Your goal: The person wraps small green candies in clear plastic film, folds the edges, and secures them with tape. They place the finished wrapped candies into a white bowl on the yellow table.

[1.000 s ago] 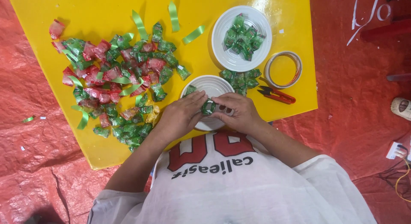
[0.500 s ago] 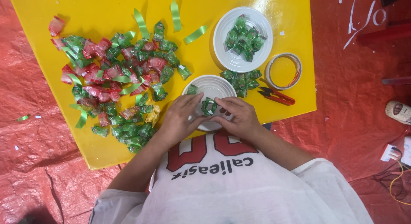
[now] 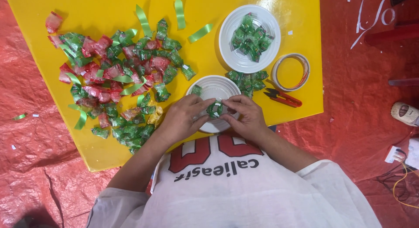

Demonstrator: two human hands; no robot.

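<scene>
- Pinching a small green wrapped candy (image 3: 214, 109) between both hands, the person holds it just above the near white plate (image 3: 209, 86), which sits at the near edge of the yellow table (image 3: 109, 10).
- Left hand (image 3: 183, 119) is closed narrow, fingertips on the candy's left side; right hand (image 3: 245, 116) is closed narrow on its right side. Both grip the same piece.
- Step judged: working one candy at the fingertips, folding or joining it; which of the two cannot be told.
- Next move likely calls for a fine fingertip grip and small wrist turns, not reach.
- Big pile of red and green candies (image 3: 118, 84) covers the left half of the table, just beside the left hand.
- Loose green strips (image 3: 180, 12) lie toward the far edge.
- Far white plate (image 3: 249, 38) with green candies sits toward the far right; a small clump of green candies (image 3: 248, 79) lies between the plates.
- Tape roll (image 3: 291, 72) and red snips (image 3: 283, 97) lie at the right edge, near the right hand.
- Open room: bare yellow at the far left corner and the near left corner; the right edge is crowded.
- Red sheet (image 3: 35, 136) surrounds the table.
</scene>
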